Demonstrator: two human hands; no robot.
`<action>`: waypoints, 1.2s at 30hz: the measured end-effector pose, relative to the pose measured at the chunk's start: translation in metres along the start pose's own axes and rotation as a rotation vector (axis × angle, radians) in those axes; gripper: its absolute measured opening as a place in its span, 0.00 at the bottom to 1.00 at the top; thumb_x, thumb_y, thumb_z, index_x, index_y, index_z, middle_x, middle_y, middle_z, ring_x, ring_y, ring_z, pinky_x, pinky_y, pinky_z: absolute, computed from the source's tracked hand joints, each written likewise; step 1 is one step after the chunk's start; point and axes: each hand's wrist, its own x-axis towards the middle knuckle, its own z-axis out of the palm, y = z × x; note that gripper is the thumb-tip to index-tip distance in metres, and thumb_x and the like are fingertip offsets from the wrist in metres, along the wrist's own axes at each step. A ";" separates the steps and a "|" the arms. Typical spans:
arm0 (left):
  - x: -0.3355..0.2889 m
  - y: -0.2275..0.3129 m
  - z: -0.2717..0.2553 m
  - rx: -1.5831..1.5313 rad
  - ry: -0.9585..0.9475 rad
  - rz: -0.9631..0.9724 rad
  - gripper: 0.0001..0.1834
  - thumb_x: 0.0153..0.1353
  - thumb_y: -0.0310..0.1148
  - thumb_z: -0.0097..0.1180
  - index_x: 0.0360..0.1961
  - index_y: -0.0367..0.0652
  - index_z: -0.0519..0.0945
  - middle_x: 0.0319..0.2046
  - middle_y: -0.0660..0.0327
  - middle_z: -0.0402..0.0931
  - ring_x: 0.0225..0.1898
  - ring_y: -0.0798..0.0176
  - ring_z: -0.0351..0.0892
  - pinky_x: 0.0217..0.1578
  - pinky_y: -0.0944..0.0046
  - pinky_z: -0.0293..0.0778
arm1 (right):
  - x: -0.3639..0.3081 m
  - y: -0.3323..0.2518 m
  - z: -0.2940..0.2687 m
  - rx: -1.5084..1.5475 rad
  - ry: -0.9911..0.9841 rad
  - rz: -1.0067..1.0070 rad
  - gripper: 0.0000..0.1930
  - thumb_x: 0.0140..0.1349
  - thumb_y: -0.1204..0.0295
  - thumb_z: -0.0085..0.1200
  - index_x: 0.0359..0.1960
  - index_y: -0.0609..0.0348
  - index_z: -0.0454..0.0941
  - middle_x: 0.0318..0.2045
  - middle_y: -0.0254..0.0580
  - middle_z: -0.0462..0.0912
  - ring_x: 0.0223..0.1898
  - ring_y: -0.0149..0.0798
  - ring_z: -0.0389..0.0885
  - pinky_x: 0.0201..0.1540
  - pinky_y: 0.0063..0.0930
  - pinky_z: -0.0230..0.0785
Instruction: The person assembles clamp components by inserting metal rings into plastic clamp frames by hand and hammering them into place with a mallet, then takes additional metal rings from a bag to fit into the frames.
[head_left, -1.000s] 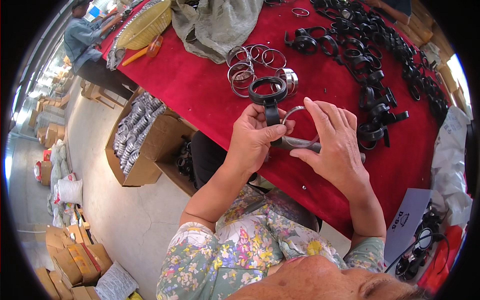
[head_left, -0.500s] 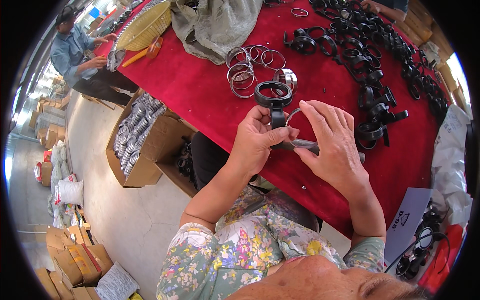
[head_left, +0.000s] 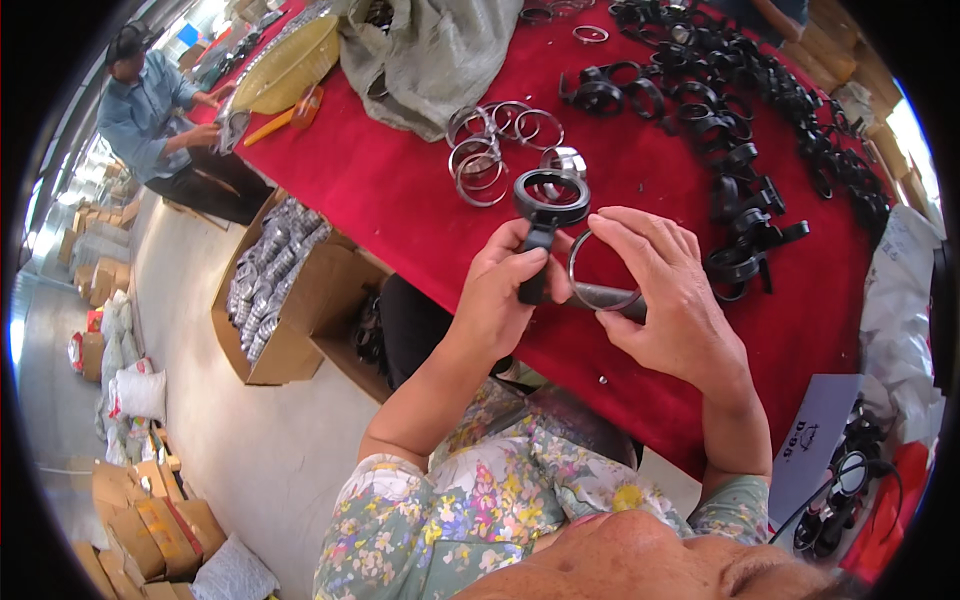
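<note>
My left hand [head_left: 496, 295] is closed round the stem of a black ring bracket [head_left: 540, 238], its round end up and facing away from me. Between the thumb and fingers of my right hand [head_left: 675, 295] is a thin metal ring [head_left: 573, 266], its open side turned toward me. This ring sits just right of the bracket's stem, close to my left fingertips; whether it touches them I cannot tell. Behind the ring, a dark grey bar [head_left: 608, 297] lies partly hidden by my right hand. Loose silvery rings [head_left: 478, 172] rest beyond the bracket on the red tabletop [head_left: 390, 200].
Black ring brackets [head_left: 735, 170] crowd the table's right side. A grey sack [head_left: 425, 65], a yellow basket [head_left: 290, 70] and an orange-handled tool [head_left: 270, 128] lie far left. Beside the table stands a carton [head_left: 270, 370] of metal parts. Another person [head_left: 150, 120] sits at the far left.
The metal ring in my right hand has turned from nearly edge-on to showing its full round. The bracket in my left hand has tilted and dropped slightly. The view has shifted a little.
</note>
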 end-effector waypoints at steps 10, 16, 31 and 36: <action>0.051 0.044 -0.037 0.043 0.084 0.046 0.21 0.72 0.48 0.44 0.45 0.38 0.74 0.26 0.64 0.73 0.16 0.69 0.63 0.22 0.66 0.60 | 0.000 0.037 0.007 0.052 0.037 0.186 0.37 0.45 0.75 0.68 0.62 0.60 0.69 0.59 0.48 0.71 0.62 0.52 0.68 0.65 0.42 0.59; 0.106 0.038 -0.055 0.039 0.003 0.117 0.15 0.68 0.40 0.51 0.46 0.39 0.74 0.32 0.60 0.75 0.29 0.61 0.71 0.34 0.61 0.67 | -0.008 0.062 0.035 0.035 -0.048 0.278 0.37 0.46 0.71 0.68 0.61 0.61 0.68 0.59 0.50 0.70 0.61 0.53 0.68 0.65 0.44 0.59; 0.152 -0.002 -0.048 0.173 -0.110 0.378 0.03 0.68 0.25 0.48 0.41 0.38 0.72 0.34 0.56 0.77 0.32 0.63 0.77 0.42 0.58 0.76 | -0.010 0.087 0.060 0.012 -0.150 0.366 0.36 0.47 0.68 0.68 0.60 0.66 0.70 0.57 0.52 0.73 0.59 0.51 0.70 0.63 0.42 0.62; 0.146 0.000 -0.050 0.189 -0.109 0.375 0.05 0.67 0.24 0.47 0.43 0.37 0.72 0.34 0.54 0.77 0.33 0.62 0.78 0.44 0.56 0.76 | -0.008 0.087 0.059 0.048 -0.192 0.395 0.37 0.48 0.68 0.68 0.61 0.64 0.68 0.59 0.51 0.71 0.62 0.52 0.67 0.66 0.43 0.59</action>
